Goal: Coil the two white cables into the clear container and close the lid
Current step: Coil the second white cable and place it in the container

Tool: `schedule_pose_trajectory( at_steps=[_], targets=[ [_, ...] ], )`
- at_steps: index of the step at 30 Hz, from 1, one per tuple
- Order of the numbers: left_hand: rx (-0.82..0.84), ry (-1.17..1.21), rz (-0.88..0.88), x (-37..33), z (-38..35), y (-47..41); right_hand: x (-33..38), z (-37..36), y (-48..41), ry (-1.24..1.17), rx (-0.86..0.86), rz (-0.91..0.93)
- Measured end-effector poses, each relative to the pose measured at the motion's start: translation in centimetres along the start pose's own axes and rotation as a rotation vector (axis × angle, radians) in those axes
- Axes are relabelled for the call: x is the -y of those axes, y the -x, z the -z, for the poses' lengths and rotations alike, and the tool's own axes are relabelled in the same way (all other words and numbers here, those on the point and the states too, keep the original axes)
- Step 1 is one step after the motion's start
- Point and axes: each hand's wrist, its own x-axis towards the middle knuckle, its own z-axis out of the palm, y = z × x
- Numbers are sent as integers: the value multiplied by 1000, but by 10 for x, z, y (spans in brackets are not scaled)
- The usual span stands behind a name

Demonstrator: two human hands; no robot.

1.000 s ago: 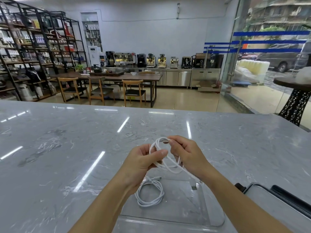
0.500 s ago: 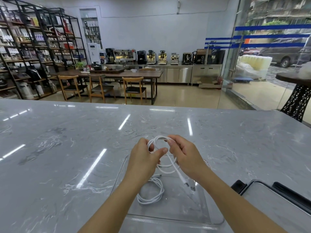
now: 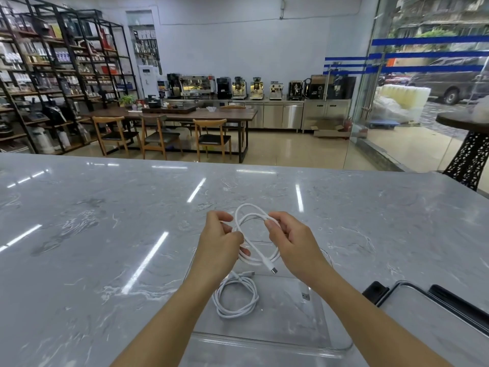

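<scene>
Coiling is under way on the second cable [image 3: 254, 234], held as a loose loop in the air above the far end of the container [image 3: 264, 337]; its plug end [image 3: 274, 270] hangs free below the loop. First cable [image 3: 236, 298] lies already coiled on the container floor, left of centre. Lid [image 3: 428, 311] rests on the bench [image 3: 105, 234] to the right, just beside the container, with dark clasps along its edges.

Risks, as judged from this arrangement: the held loop is slack and few-turned, so it may spring open on release and drape over the container rim, which would stop the lid seating. The dangling plug could snag the first cable and drag its coil apart as the loop is lowered. A clear wall is hard to see, so the loop may catch on it.

Left hand [image 3: 219, 247]: fingers curled, thumb and fingers pinching the left side of the loop where the strands cross. Right hand [image 3: 291, 242]: partly closed, thumb and forefinger pinching the loop's upper right strand, remaining fingers loosely bent and holding nothing that can be made out.
</scene>
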Motion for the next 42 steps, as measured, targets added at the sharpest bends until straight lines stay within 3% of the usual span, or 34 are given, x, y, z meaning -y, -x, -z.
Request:
schedule_pose_trajectory(
  at_steps=[6, 11, 15, 20, 23, 27, 31, 33, 38, 42],
  targets=[
    [139, 159, 57, 1, 8, 1, -6, 7, 0, -1, 8, -99],
    [97, 243, -13, 0, 4, 4, -2, 6, 3, -61, -23, 2],
    [126, 493, 28, 3, 1, 3, 1, 4, 6, -26, 7, 63],
    [294, 784, 101, 8, 3, 2, -4, 6, 6, -30, -16, 28],
    [349, 641, 83, 12, 6, 2, -6, 8, 6, -52, -38, -1],
    [112, 427, 125, 11, 4, 1, -5, 4, 9, -10, 1, 41],
    [-67, -135, -96, 10, 3, 1, -2, 0, 11, -38, 11, 71],
    [-112, -293, -165, 7, -2, -1, 0, -2, 12, -66, 16, 79],
    [-149, -240, -74, 9, -9, -6, 3, -7, 16, -57, 21, 166],
    [-23, 3, 135, 10, -3, -6, 2, -4, 15, 136, 22, 269]
  ],
)
